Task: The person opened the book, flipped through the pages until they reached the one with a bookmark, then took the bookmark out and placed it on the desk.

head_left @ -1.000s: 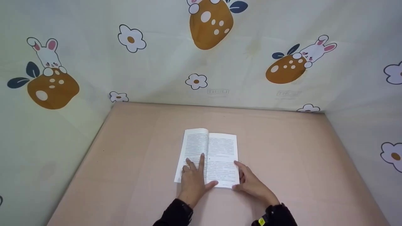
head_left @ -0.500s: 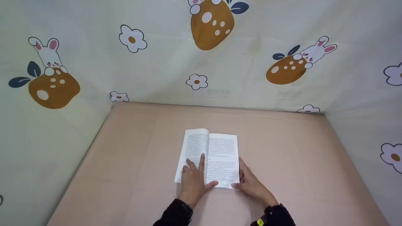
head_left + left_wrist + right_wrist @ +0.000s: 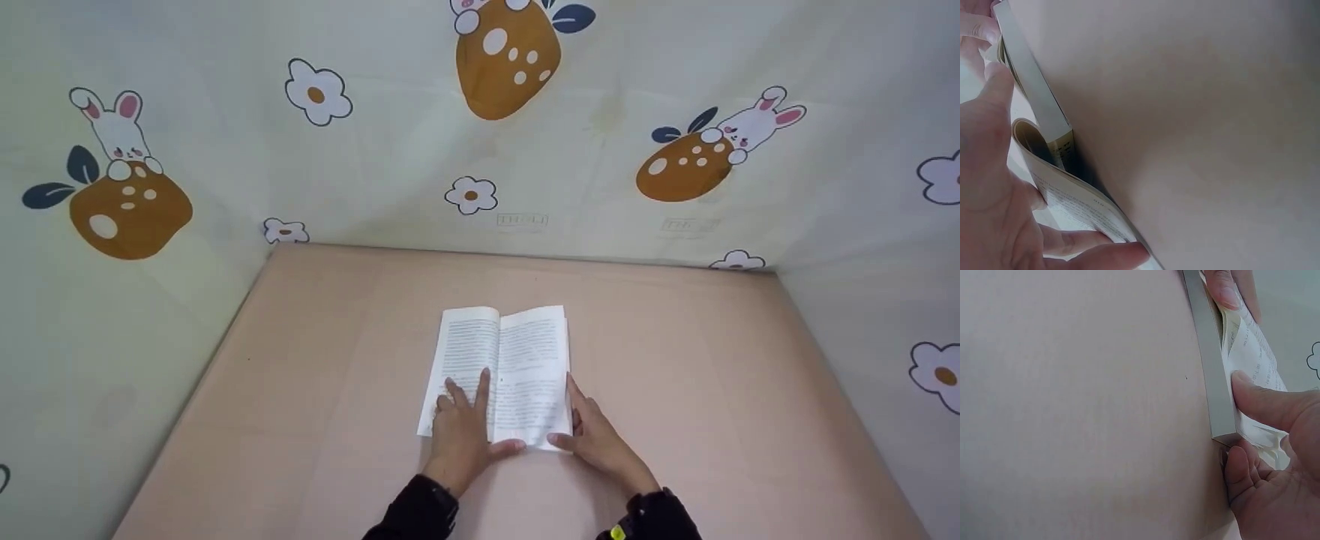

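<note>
An open book (image 3: 529, 375) with printed pages lies on the table in the head view. My left hand (image 3: 459, 431) rests on its left page with spread fingers, its thumb reaching across to the lower edge of the right page. At the lower right corner, my right hand (image 3: 604, 442) has its thumb on the right page and its other fingers along the side edge, pinching a page there. That page bows up from the stack. In the right wrist view, the thumb (image 3: 1247, 385) lies on the bent page, above the thick block, while the fingers curl by the block's corner.
The book lies on a pinkish-beige tabletop (image 3: 337, 337). Pale fabric walls (image 3: 375, 150) printed with rabbits, flowers and brown fruit enclose the back and both sides. Dark sleeves or bands (image 3: 420, 510) cover both wrists.
The right page's top corner has risen and its surface now bows. My right thumb has slid slightly left over the page, while its index finger left the page's top for the side edge.
</note>
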### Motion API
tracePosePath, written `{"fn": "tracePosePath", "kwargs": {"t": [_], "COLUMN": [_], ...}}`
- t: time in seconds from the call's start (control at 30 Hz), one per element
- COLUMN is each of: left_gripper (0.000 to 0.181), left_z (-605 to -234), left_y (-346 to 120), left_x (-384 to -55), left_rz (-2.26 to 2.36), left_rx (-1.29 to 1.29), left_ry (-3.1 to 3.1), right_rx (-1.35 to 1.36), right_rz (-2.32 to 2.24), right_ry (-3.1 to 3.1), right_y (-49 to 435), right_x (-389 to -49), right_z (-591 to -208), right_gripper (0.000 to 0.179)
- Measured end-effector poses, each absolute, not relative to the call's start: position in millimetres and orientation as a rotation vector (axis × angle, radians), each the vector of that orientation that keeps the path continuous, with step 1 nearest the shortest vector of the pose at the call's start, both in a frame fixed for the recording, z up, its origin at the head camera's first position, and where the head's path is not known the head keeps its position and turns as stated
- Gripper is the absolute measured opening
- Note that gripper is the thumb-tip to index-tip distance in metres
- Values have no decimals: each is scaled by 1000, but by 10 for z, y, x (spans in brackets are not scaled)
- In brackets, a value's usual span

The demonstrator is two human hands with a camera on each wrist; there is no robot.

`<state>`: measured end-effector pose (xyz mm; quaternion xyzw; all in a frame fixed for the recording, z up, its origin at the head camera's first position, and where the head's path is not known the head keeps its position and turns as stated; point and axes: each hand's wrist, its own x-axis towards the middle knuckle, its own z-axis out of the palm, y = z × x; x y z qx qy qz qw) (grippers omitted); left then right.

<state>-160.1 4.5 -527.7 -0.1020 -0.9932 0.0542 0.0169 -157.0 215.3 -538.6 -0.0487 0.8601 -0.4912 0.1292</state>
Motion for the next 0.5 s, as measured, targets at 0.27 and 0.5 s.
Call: {"fn": "tracePosePath", "kwargs": {"t": [0.27,0.5], "left_gripper": [120,116], "left_z": [-5309,-5253], "left_y": [14,-22], "left_x": [-1610,-1605], "left_rz": [90,82], "left_rx": [-353,-387], "left_ry": [-3086,-3106], "right_rx": [-82,-109], "right_rz": [-1423,-1405], "right_ry": [2513,2531], "right_y": [2112,2128], "right_x": [-1563,-1575], "right_z": [-5392,-5422], "right_gripper": [89,81]}}
